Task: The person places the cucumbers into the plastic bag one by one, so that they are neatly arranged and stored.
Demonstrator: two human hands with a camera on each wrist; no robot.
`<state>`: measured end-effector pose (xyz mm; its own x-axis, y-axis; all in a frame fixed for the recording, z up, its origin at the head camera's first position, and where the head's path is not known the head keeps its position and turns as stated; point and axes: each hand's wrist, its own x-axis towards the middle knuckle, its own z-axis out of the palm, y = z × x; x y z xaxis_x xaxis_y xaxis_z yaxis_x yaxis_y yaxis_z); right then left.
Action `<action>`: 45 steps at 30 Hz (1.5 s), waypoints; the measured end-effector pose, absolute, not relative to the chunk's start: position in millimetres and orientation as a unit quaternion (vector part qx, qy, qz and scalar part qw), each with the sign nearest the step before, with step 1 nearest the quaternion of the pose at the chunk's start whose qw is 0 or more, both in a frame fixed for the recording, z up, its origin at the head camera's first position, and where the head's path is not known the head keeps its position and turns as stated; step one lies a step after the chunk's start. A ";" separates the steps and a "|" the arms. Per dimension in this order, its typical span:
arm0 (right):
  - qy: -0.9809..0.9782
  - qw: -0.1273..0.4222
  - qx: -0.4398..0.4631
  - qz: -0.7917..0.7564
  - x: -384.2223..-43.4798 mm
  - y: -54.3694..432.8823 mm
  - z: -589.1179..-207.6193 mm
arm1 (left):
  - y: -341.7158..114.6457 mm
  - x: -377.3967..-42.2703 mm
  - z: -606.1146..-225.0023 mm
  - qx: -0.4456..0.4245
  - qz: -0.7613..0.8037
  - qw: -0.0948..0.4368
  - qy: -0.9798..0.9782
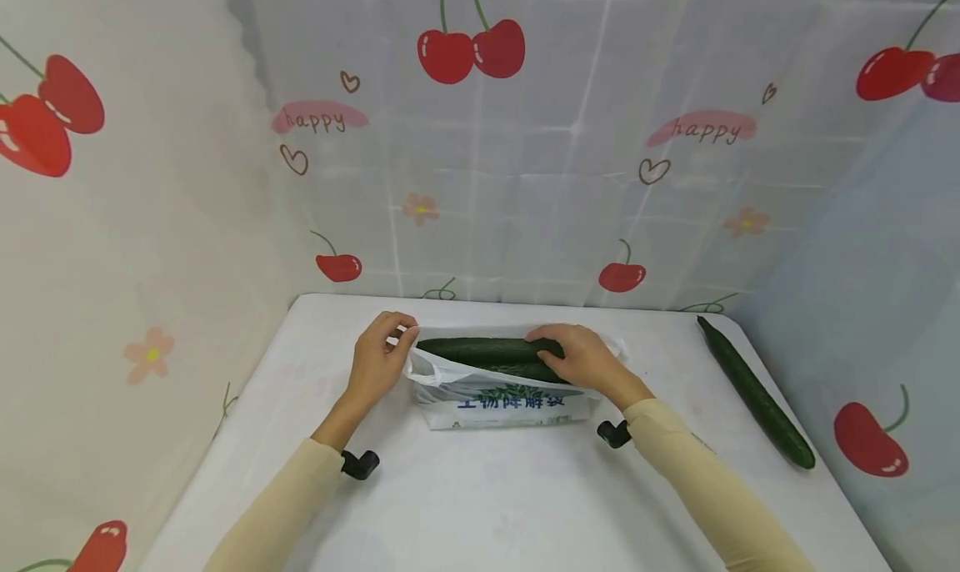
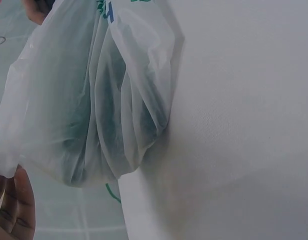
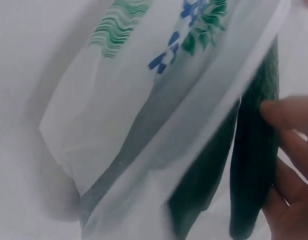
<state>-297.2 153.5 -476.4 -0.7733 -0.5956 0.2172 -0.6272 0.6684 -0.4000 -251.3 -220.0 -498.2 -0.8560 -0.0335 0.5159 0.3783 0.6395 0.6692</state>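
A white plastic bag [image 1: 442, 413] with blue characters and green print lies sideways at the middle of the table, its opening facing up. My left hand [image 1: 375, 363] pinches the bag's left rim; in the left wrist view its fingers [image 2: 23, 202] are at the bag's edge. Inside the bag are two long dark green cucumbers, side by side. My right hand [image 1: 588, 359] grips the right end of the far cucumber [image 1: 472, 352], thumb on the near side. The near cucumber [image 1: 528, 371] is partly hidden by the bag's front wall.
Another cucumber [image 1: 757, 395] lies slantwise along the right edge of the white table [image 1: 480, 497]. Cherry-printed curtains [image 1: 510, 180] hang behind the table and at both sides. Each wrist carries a small black camera mount [image 1: 362, 465].
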 end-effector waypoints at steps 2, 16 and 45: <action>-0.916 0.047 0.333 0.220 -298.2 153.2 -477.5 | -219.4 -251.3 -497.8 -0.097 -0.414 0.249 -0.870; -0.936 0.092 0.287 0.181 -299.2 151.3 -482.0 | -219.4 -249.9 -497.9 -0.086 -0.415 0.249 -0.871; -0.892 0.214 0.278 0.284 -262.6 222.2 -474.4 | -222.7 -248.0 -501.8 -0.091 -0.418 0.256 -0.867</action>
